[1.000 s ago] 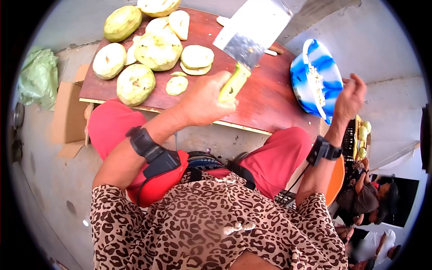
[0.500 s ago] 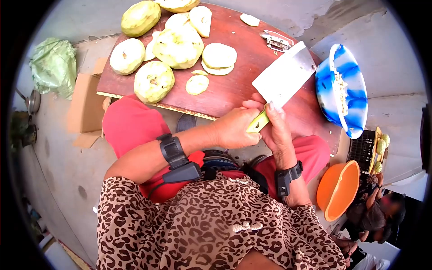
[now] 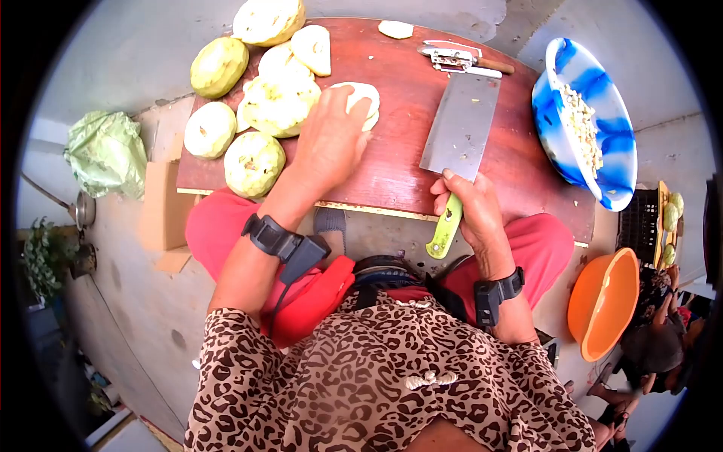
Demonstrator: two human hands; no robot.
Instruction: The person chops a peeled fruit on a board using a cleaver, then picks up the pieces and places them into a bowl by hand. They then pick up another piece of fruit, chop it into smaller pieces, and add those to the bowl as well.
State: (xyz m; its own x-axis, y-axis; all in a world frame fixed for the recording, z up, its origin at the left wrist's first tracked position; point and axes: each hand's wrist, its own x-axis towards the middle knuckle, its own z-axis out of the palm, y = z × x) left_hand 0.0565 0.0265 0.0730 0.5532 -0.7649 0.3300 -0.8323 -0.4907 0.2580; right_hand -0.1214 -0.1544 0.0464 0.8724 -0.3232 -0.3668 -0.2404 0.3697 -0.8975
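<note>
My right hand (image 3: 476, 205) grips a cleaver (image 3: 461, 124) at the top of its green handle, thumb near the blade's heel. The broad blade points away from me over the red-brown table (image 3: 399, 169). My left hand (image 3: 331, 139) reaches over two stacked pale vegetable slices (image 3: 363, 93), its bent fingers closed on their left and near edges. The undersides of those fingers are hidden. Left of that hand sit several peeled, pale green round vegetables (image 3: 254, 164), some whole and some cut. A large cut one (image 3: 280, 105) lies closest to my left fingers.
A peeler (image 3: 452, 56) and a white slice (image 3: 395, 29) lie at the far edge. Right of the cleaver, a blue-white basin (image 3: 553, 143) holds chopped pieces. An orange tub (image 3: 602, 305), a black crate (image 3: 638, 226), a cardboard box (image 3: 162, 203) and another person (image 3: 655, 346) are around the table.
My left hand has left the cleaver handle and moved up-left onto the slices. The cleaver has turned more upright in my right hand, its blade now left of the basin. The view has shifted slightly.
</note>
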